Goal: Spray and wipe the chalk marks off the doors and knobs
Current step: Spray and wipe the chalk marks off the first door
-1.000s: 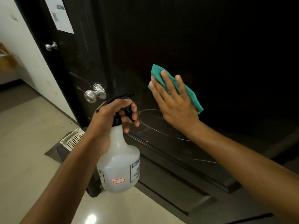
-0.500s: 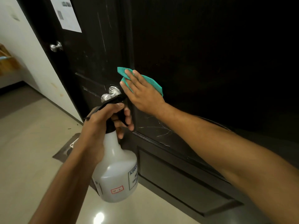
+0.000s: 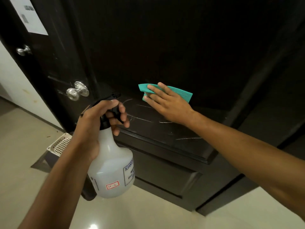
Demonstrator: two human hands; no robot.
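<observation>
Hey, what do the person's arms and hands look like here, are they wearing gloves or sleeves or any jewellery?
Both arms are bare from the frame's edge to the fingertips, with no sleeves in view. The left hand and the right hand wear no gloves. No watch, bracelet or ring shows on either wrist or on the visible fingers. The fingernails look short and unpainted. No markings show on the forearms.

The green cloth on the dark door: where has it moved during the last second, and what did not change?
The right hand swept the green cloth left toward the near door knob, then back right; it now presses the cloth flat on the door just above the chalk marks. Those marks remain. The left hand grips the spray bottle as before, without visible spraying.
</observation>
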